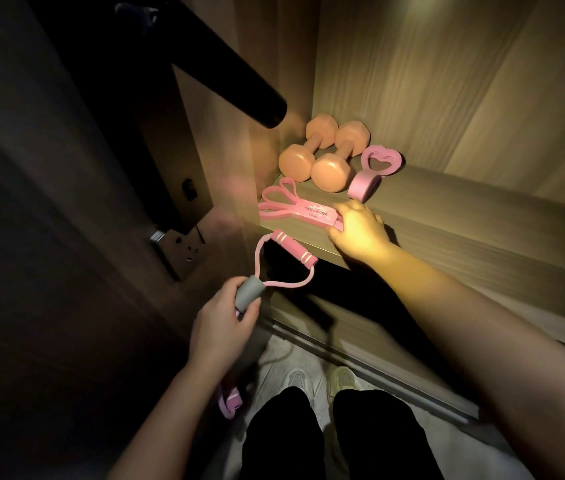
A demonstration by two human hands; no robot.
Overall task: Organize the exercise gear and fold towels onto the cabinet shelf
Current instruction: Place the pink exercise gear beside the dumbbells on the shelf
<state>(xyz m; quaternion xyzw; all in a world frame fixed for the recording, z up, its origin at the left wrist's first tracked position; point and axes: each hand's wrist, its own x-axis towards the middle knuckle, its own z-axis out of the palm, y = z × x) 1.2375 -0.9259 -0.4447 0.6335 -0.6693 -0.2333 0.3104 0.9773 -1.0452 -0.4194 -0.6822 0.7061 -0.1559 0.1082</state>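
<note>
— Black trousers (308,434) and pale shoes (303,379) at the very bottom, standing just before the shelf (464,220). What sits on it?
— Biggest first: two orange dumbbells (296,164), side by side and touching, at the shelf's back left corner.
— And the puller (289,252)?
— Off the shelf, out in front of its left end. One pink foam handle hangs right at the shelf's front edge. At the grey middle the left hand (225,320) grips it, fingers curled round; the other handle dangles lower down.
— The band (291,206)?
— Flat on the shelf near its front left, just in front of the dumbbells. At the band's labelled end the right hand (360,230) rests on the shelf, thumb and fingertips seemingly pinching that end, though the glare leaves me unsure.
— Smallest?
— One pink heart grip (376,169), on the shelf just right of the dumbbells.
</note>
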